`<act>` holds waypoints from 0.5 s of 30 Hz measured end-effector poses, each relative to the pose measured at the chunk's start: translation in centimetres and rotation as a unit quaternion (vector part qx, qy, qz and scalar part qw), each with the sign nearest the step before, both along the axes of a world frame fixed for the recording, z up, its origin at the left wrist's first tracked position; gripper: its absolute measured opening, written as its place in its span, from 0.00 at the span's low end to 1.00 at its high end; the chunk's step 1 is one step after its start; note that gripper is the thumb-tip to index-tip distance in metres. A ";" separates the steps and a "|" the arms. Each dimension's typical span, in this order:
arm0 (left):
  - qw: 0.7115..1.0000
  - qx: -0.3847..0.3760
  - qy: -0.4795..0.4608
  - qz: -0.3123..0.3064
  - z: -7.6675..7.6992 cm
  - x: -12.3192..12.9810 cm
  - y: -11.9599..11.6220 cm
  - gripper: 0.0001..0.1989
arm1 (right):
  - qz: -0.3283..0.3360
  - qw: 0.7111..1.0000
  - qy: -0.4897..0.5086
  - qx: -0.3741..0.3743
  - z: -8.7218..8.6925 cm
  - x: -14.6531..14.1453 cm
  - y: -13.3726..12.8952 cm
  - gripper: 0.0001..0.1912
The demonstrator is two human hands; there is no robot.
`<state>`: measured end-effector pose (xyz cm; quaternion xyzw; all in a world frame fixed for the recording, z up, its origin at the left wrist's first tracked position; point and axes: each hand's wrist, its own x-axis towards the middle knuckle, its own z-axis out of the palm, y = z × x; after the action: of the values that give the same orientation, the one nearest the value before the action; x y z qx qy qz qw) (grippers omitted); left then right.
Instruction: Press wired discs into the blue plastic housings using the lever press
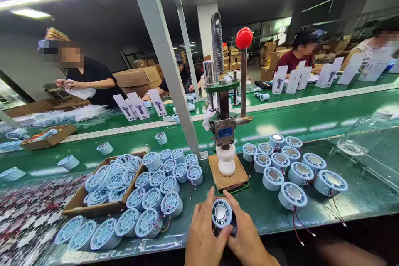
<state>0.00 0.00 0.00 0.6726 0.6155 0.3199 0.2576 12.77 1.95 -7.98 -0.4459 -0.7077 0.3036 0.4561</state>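
Observation:
A round light-blue fan housing (221, 213) with a silver disc in its middle is held between my two hands at the table's front edge. My left hand (202, 226) closes round its left side, and my right hand (246, 232) grips the right side. Both thumbs press near its lower rim. Just beyond my fingertips stands a hand press (225, 131) with a red ball handle (244, 38). Its white press head (226, 161) sits over a wooden block (241, 176).
Left are several blue housings (151, 198) without silver discs and a cardboard box (75, 204) of blue rings (120, 172). To the right are several disc-topped housings (293, 194) with trailing wires. A conveyor belt (280, 112) runs behind; co-workers sit beyond it. A grey post (165, 54) rises left of the press.

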 end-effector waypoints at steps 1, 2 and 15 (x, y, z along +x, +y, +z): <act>1.000 -0.018 -0.004 0.004 -0.1 -0.2 0.1 0.40 | -0.005 1.000 -0.006 0.000 -0.1 0.2 -0.2 0.43; 0.999 -0.032 -0.008 0.009 -0.2 -0.3 0.2 0.40 | -0.009 1.000 -0.011 0.002 -0.2 0.3 -0.4 0.42; 0.998 0.040 -0.039 0.033 -2.5 -0.6 0.0 0.36 | -0.023 0.989 -0.113 0.092 1.4 1.3 -0.5 0.40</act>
<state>-0.64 -0.04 -2.51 0.6487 0.6133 0.3790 0.2437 14.06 1.46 -6.58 -0.4496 -0.7692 0.1744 0.4192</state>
